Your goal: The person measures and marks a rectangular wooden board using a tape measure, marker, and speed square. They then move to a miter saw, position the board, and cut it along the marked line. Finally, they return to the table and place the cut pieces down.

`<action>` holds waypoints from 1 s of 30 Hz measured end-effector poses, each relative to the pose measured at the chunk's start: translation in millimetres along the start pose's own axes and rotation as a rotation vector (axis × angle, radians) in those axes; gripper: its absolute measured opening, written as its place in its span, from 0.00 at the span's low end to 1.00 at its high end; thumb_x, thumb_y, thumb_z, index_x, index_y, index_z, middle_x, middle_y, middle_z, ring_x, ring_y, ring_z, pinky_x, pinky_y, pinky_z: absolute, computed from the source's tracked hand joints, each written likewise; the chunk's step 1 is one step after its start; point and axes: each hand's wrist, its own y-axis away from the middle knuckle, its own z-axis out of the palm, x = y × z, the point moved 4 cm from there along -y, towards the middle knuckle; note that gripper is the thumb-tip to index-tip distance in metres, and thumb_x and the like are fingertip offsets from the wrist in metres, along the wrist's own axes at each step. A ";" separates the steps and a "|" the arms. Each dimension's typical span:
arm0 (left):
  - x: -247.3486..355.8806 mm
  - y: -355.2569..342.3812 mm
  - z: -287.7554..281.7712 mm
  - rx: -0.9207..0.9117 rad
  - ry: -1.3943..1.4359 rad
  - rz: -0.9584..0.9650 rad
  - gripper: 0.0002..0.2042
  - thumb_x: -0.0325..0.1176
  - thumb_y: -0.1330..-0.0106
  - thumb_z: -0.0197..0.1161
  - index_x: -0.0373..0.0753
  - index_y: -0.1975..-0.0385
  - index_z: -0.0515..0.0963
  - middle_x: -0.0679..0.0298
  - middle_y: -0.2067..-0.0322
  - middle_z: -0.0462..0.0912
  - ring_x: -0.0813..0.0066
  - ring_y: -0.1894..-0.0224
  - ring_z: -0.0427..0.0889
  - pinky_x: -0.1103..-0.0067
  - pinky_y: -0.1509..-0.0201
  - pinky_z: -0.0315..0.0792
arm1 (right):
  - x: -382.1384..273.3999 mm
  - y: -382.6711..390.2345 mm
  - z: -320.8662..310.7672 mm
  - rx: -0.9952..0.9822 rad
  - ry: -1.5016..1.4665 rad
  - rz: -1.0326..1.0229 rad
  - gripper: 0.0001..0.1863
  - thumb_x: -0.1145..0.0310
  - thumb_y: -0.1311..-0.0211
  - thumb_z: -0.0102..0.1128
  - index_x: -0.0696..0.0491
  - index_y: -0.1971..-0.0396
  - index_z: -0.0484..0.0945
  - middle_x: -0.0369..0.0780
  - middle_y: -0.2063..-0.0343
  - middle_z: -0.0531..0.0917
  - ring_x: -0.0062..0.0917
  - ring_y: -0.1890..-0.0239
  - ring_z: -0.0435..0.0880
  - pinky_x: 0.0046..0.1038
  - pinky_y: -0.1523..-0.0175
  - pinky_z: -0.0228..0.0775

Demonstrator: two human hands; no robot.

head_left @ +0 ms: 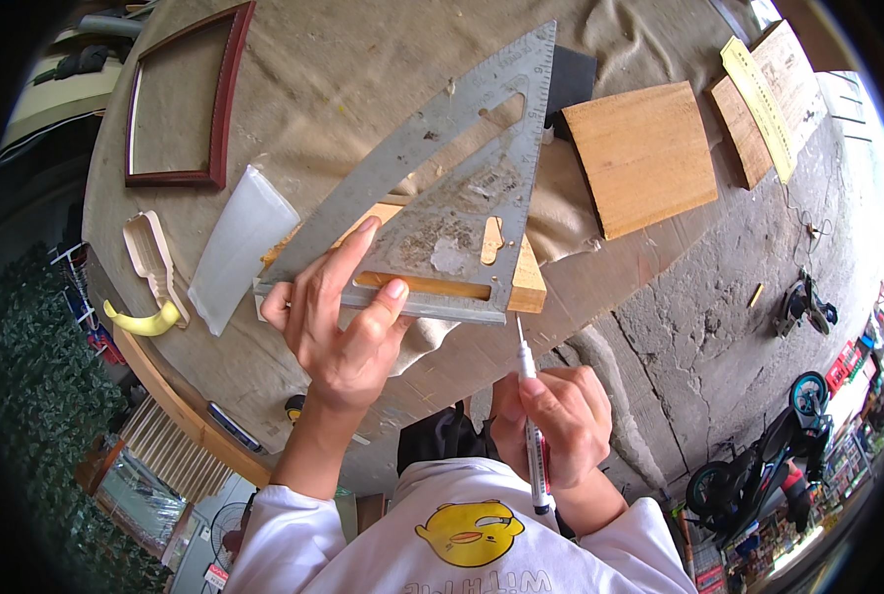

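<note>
In the head view, your left hand lies over the left part of the metal triangle, with the thumb and index finger set apart on its top and the other fingers curled by its near left corner; you cannot tell from here whether they close beneath the edge. The triangle sits on top of a wood block on the cloth-covered bench, in front of you. The block is mostly hidden, but its right end pokes out past the triangle's right edge, and it seems to run from left to right.

Your right hand has its fingers clamped on a white marker. The marker's long axis runs away from you, its thin tip pointing at the block's near right corner, just beside the triangle's near right corner. Whether the tip touches the wood is too small to tell. The right hand is the nearer one to that exposed end of the block; the left is well over to the other side.

To your right and farther off lies a flat board; to your left lie a white sheet and a dark red frame.
</note>
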 end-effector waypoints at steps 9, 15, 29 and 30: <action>-4.3 -5.0 2.4 0.010 0.014 0.011 0.14 0.32 0.44 0.73 0.53 0.62 0.74 0.60 0.47 0.82 0.68 0.53 0.82 0.73 0.47 0.57 | 48.3 -6.1 3.1 0.053 -0.068 0.043 0.21 0.83 0.43 0.60 0.58 0.48 0.75 0.49 0.60 0.86 0.41 0.58 0.87 0.39 0.55 0.77; -5.4 -16.2 3.5 -0.043 0.054 0.005 0.14 0.35 0.43 0.73 0.53 0.61 0.74 0.62 0.45 0.81 0.69 0.52 0.80 0.73 0.47 0.56 | 84.6 -23.7 25.0 0.012 -0.178 0.066 0.21 0.78 0.45 0.64 0.59 0.49 0.75 0.48 0.55 0.85 0.42 0.52 0.85 0.37 0.47 0.77; 1.2 -14.0 -23.3 0.020 0.116 0.033 0.19 0.28 0.42 0.68 0.55 0.53 0.72 0.53 0.46 0.81 0.64 0.53 0.79 0.70 0.47 0.60 | 70.0 -13.3 -4.2 -0.190 -0.259 0.578 0.16 0.74 0.43 0.69 0.61 0.57 0.76 0.46 0.71 0.82 0.33 0.71 0.85 0.25 0.62 0.74; 4.4 -7.0 -24.0 0.029 0.111 0.027 0.16 0.30 0.38 0.66 0.56 0.53 0.72 0.53 0.48 0.81 0.63 0.54 0.79 0.70 0.47 0.61 | 71.2 -3.0 -7.4 -0.203 -0.262 0.627 0.16 0.73 0.42 0.69 0.61 0.56 0.75 0.45 0.71 0.82 0.32 0.71 0.85 0.25 0.63 0.74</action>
